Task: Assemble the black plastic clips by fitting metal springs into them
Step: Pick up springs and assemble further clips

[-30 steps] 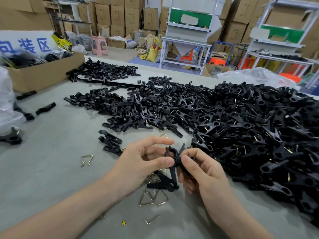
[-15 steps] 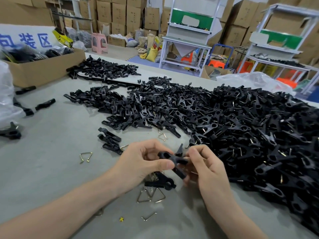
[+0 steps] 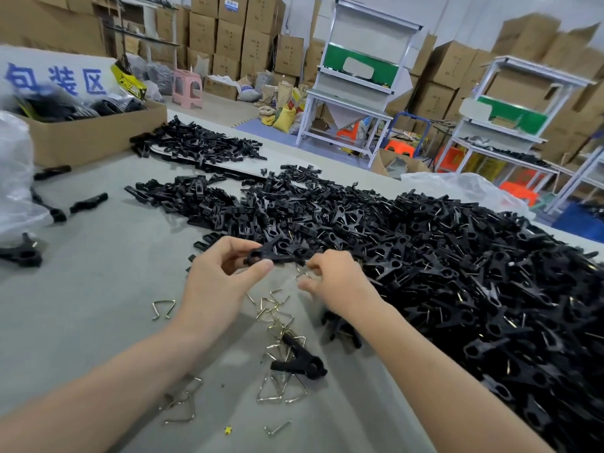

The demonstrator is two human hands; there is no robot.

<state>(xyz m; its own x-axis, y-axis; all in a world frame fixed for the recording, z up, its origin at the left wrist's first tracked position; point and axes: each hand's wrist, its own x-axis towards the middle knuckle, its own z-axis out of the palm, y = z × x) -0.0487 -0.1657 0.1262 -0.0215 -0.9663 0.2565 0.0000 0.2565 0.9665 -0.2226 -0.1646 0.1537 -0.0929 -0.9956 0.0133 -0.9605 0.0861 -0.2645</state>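
Note:
My left hand (image 3: pixel 219 282) pinches a black plastic clip (image 3: pixel 274 254) between thumb and fingertips and holds it level above the table. My right hand (image 3: pixel 336 279) is just right of the clip, its thumb and forefinger curled round a metal spring (image 3: pixel 302 275) at the edge of the pile. Nearer to me, several loose springs (image 3: pixel 277 325) lie on the grey table (image 3: pixel 98 305), with a single black clip (image 3: pixel 299 359) on top of them. A large heap of black clips (image 3: pixel 457 273) covers the right half of the table.
A cardboard box (image 3: pixel 88 138) of black parts stands at the back left beside a clear plastic bag (image 3: pixel 14 178). A smaller clip pile (image 3: pixel 196 143) lies behind. Stray clips (image 3: pixel 88 202) and springs (image 3: pixel 163 308) dot the left side. Shelving and cartons fill the background.
Both hands have moved away from me toward the pile. The clip has turned from upright to level and stays in my left hand. My right hand has left it and gone to a spring.

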